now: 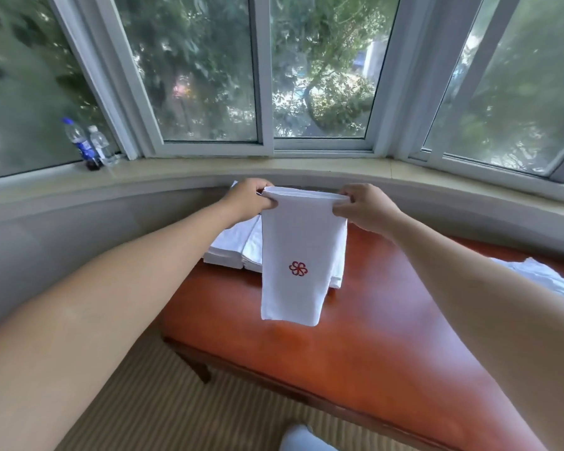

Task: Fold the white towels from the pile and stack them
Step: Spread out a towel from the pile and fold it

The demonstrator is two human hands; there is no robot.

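While hanging above the table (355, 320), towel (302, 249) pinched by left hand (249, 198), right hand (365, 208)

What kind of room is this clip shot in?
Probably a hotel room: a white towel with a red logo, more folded towels on a wooden table, a bay window, striped carpet.

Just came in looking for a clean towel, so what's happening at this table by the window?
A person is folding white towels. The left hand and right hand each pinch a top corner of a folded towel with a red emblem, holding it up so it hangs over the wooden table. Behind it sit stacks of folded towels; the unfolded pile lies at the right edge.
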